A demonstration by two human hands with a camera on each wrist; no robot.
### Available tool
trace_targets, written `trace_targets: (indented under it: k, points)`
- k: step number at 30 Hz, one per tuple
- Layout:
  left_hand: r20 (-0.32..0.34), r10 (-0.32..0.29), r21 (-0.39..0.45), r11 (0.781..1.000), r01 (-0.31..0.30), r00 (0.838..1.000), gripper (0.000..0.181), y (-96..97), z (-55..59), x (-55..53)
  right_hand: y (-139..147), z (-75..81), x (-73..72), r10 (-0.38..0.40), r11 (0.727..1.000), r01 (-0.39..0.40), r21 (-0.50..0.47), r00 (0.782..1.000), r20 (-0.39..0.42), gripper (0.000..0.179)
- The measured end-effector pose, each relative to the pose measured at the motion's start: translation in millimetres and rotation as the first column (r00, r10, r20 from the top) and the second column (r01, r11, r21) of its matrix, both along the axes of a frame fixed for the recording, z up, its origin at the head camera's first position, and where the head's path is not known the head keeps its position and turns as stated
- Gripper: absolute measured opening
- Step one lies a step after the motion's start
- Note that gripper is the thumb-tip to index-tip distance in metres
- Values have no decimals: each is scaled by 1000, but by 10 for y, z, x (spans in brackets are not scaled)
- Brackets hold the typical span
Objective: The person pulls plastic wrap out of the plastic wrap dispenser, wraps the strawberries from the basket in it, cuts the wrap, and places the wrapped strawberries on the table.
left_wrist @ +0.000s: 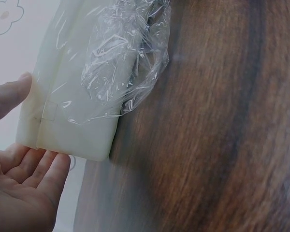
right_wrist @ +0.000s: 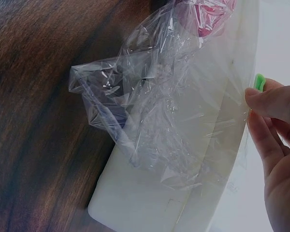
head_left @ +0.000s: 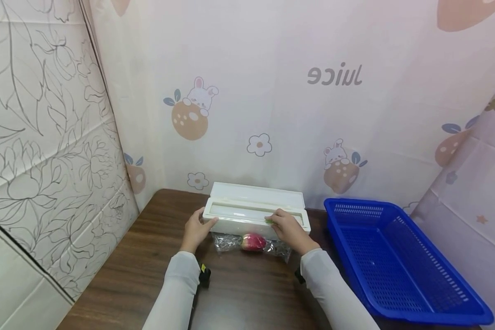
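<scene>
A long white cling film dispenser (head_left: 239,224) lies across the table with its lid (head_left: 255,195) raised behind it. My left hand (head_left: 195,231) grips its left end, thumb on the top edge and fingers against the end wall. Between thumb and fingers, my right hand (head_left: 290,230) pinches a small green slider (right_wrist: 260,82) on the dispenser's top, right of its middle. Clear cling film (left_wrist: 116,58) hangs crumpled over the front side. Wrapped in it is a red and pale round fruit (head_left: 253,242), its exact kind unclear, resting against the dispenser's front.
A blue plastic basket (head_left: 354,270) with slotted walls stands on the right of the brown wooden table (head_left: 247,293). Behind the table hangs a printed curtain (head_left: 260,101), close to the dispenser's lid. Another patterned sheet (head_left: 49,151) covers the left side.
</scene>
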State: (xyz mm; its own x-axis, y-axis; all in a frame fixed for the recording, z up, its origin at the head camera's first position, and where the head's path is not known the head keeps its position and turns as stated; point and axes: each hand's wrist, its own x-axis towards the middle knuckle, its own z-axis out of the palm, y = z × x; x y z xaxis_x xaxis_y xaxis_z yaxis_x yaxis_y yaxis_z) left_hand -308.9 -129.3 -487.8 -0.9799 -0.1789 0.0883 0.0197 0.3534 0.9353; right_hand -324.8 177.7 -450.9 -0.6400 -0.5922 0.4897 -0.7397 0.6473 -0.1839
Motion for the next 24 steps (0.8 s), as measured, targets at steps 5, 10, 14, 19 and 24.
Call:
trace_targets:
  k: [5, 10, 14, 19, 24]
  points:
    - [-7, 0, -7, 1000, 0, 1000, 72, 5, -9, -11, 8, -2, -19, 24, 1000, -24, 9, 1000, 0, 34]
    - [2, 2, -5, 1000, -2, 1000, 73, 7, -17, -21, 10, 0, -38, 59, 998, -59, 8, 998, -3, 36]
    - [1, -3, -5, 1000, 3, 1000, 74, 8, -14, -32, 1, 6, -48, 79, 997, -79, 18, 997, -14, 38]
    - [-3, -8, -3, 1000, 8, 1000, 74, -7, -42, -46, -20, 7, -59, 105, 994, -104, 28, 994, -18, 41]
    - [1, -11, -1, 1000, 11, 1000, 74, -2, -47, -56, -32, 19, -49, 98, 995, -98, 28, 995, 5, 40]
